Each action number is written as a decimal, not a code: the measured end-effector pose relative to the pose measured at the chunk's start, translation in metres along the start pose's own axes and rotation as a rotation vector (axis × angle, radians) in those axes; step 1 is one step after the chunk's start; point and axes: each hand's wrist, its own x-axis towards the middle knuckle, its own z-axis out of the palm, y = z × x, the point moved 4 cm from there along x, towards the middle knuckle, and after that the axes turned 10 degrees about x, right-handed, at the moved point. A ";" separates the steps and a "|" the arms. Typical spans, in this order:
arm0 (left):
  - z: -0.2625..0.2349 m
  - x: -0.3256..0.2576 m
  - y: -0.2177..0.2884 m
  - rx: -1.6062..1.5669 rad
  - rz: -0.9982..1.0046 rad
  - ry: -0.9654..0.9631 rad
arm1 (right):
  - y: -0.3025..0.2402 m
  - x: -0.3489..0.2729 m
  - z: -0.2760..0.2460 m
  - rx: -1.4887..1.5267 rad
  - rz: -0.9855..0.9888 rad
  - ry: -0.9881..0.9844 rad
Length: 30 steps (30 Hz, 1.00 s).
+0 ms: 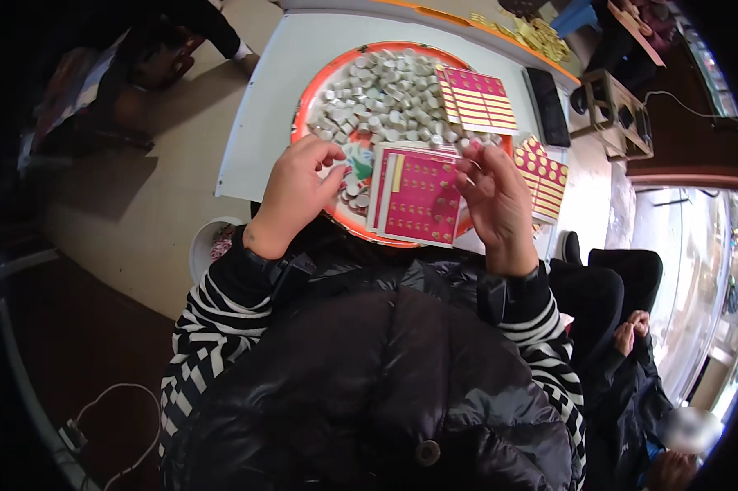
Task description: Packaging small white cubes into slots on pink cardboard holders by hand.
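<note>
A round tray (302, 96) with an orange-red rim holds a heap of small silvery-white caps (385, 90). At its near side lies a stack of magenta sticker sheets (422, 196) with gold marks. My left hand (299, 188) is just left of that stack, over the tray's edge, its fingers curled in; what they hold, if anything, is too small to name. Over the stack's right edge, my right hand (496, 196) has its fingertips drawn together around a tiny pinkish bit I cannot identify. More magenta-and-yellow sheets (477, 102) rest on the tray's far right part.
A white table (258, 106) carries the tray. Right of it lie a black phone (546, 106) and further sticker sheets (542, 182). Yellow pieces (533, 37) fill an orange-edged area beyond. A white bin (201, 250) stands at left, a wooden stool (610, 114) at right. A person's hands (632, 331) show at lower right.
</note>
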 end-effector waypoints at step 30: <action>0.011 0.007 0.016 -1.719 -0.589 0.209 | 0.028 -0.010 -0.002 0.562 0.163 -0.053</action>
